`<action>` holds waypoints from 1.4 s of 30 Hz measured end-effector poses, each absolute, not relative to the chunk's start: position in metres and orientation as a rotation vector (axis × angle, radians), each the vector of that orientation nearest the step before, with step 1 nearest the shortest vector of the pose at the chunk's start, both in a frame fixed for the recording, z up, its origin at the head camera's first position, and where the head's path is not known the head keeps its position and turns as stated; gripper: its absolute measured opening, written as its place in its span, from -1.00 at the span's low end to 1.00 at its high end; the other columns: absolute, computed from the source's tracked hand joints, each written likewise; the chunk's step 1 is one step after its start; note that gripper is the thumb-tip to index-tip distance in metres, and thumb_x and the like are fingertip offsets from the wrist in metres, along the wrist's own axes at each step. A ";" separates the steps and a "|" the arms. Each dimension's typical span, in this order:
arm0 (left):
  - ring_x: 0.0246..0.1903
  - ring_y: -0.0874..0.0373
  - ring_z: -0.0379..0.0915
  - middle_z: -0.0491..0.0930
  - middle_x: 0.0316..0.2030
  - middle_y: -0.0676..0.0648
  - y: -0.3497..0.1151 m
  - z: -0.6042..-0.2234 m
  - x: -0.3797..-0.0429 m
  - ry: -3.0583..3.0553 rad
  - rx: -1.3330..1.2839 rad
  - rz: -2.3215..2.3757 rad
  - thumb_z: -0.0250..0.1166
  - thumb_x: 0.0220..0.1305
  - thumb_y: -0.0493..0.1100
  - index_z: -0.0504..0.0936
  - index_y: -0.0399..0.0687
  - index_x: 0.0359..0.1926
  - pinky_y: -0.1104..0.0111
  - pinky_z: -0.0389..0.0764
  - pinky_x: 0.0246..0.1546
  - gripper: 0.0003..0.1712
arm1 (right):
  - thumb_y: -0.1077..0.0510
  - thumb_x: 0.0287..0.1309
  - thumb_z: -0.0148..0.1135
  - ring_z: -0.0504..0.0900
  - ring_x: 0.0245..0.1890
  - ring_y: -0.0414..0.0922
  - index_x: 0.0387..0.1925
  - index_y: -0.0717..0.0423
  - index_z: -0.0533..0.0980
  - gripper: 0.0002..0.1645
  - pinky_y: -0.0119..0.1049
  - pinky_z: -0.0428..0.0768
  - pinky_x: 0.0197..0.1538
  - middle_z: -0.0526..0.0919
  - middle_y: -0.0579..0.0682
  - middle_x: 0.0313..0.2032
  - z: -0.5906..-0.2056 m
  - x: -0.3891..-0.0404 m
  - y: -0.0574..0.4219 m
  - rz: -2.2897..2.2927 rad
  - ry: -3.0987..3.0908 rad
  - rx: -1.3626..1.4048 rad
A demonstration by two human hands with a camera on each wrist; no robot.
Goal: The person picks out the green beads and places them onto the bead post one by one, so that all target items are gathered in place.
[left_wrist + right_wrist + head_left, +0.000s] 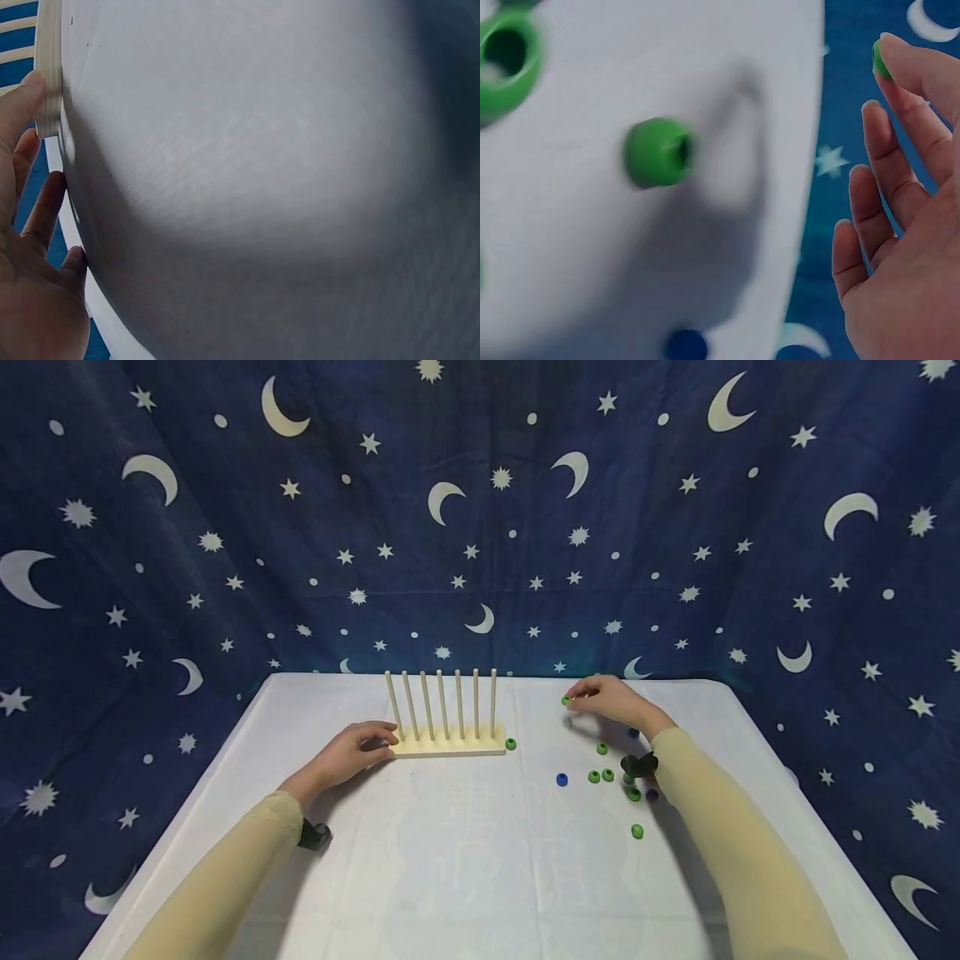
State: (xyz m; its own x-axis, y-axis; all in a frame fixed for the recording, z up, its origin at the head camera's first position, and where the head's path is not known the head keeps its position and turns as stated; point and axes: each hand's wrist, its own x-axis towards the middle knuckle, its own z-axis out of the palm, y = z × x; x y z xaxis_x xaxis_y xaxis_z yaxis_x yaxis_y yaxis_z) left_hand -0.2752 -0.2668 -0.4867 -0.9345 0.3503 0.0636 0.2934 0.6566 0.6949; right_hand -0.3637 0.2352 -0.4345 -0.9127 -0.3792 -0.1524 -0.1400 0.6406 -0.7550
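A pale wooden peg rack (450, 745) stands on the white table, a row of several upright bare pegs rising from its flat base. My left hand (352, 753) holds the left end of that base, with the thumb (30, 94) on its near side and a fingertip behind. Over the table, right of the rack, my right hand (611, 697) pinches a green bead (880, 60) between thumb and index finger while the other fingers spread loosely. Another green bead (511, 744) lies right beside the rack's right end.
Several green beads (594, 777) lie scattered on the right side of the white table (450, 877). Among them are a blue bead (562, 780) and darker ones partly under the right arm. A dark blue cloth (480, 510) with moons and stars hangs behind the table.
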 end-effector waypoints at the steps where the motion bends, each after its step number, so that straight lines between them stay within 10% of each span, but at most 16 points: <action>1: 0.39 -0.22 0.29 0.50 0.32 -0.20 -0.267 -0.487 -0.275 2.793 0.553 1.144 0.43 0.34 -0.16 0.72 -0.03 -0.02 -0.13 0.22 0.42 -0.79 | -0.15 0.28 0.40 0.50 0.15 0.05 0.08 -0.03 0.65 -0.55 0.10 0.47 0.25 0.63 0.01 0.08 -0.429 -0.363 0.234 -1.155 2.564 -0.427; 42: 0.42 -0.21 0.24 0.48 0.33 -0.19 -0.265 -0.485 -0.277 2.767 0.502 1.148 0.42 0.35 -0.13 0.70 -0.02 -0.02 -0.11 0.17 0.45 -0.78 | -0.07 0.24 0.44 0.56 0.09 -0.03 0.03 -0.05 0.68 -0.63 -0.02 0.58 0.14 0.69 -0.09 0.01 -0.312 -0.345 0.136 -1.205 2.590 -0.812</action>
